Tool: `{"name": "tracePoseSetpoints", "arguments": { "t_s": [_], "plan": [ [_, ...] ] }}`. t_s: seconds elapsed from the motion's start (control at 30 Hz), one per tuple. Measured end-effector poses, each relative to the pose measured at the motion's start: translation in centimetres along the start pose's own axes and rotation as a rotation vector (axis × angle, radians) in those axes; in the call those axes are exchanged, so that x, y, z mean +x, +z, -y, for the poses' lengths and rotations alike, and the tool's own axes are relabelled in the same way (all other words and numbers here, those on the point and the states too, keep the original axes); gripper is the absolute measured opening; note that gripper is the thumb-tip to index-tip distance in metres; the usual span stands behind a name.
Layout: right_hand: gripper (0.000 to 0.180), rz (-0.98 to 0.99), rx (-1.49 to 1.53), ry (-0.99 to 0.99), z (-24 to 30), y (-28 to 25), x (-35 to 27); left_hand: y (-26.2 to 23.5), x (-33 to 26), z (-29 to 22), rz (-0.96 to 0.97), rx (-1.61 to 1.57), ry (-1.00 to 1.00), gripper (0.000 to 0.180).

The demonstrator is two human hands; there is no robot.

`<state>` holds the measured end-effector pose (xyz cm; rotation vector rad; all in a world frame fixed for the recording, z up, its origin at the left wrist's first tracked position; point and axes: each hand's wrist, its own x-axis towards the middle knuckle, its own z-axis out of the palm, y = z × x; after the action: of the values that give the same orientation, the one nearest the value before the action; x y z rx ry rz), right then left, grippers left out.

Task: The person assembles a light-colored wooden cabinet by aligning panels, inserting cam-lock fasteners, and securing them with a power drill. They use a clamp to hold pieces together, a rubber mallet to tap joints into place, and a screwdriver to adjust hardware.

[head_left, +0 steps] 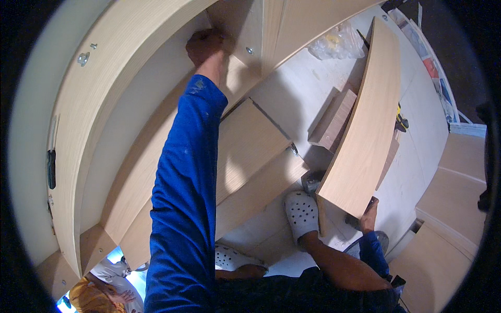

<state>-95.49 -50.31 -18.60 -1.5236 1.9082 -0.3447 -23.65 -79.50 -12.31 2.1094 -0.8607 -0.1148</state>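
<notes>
My left hand [204, 48], in a blue sleeve, reaches far into the inner corner of a light wood cabinet frame [125, 68]. It is closed like a fist against the corner; whatever its fingers hold is hidden. A metal fitting [249, 50] shows on the panel beside it. My right hand [369, 215] is low on the right, by the near end of a long light wood board [360, 135]. The board's edge and shadow hide most of its fingers, so its grip cannot be made out.
A screwdriver [51, 169] lies along the frame's left edge. Wood panels [255, 146] rest between the frame and my white clogs [302, 211]. Beyond are a brown block [334, 120], a clear plastic bag [339, 43] and a yellow-black tool [401, 121]. Another person [107, 289] is at lower left.
</notes>
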Motion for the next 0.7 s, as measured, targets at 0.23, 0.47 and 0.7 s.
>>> {"name": "tracePoseSetpoints", "arguments": {
  "t_s": [0.23,0.47,0.7],
  "plan": [
    [0.049,0.027,0.063,0.033,0.3,0.6,0.0,2.8,0.2,0.3,0.007,0.224,0.079,0.029],
    [0.073,0.140,-0.228,-0.127,1.6,-1.7,0.4,0.1,-0.1,1.0,0.164,0.289,0.208,0.034],
    [0.085,0.310,-0.033,0.000,3.7,-2.4,1.5,-1.5,-0.7,2.3,0.163,0.199,0.604,0.030]
  ]
}}
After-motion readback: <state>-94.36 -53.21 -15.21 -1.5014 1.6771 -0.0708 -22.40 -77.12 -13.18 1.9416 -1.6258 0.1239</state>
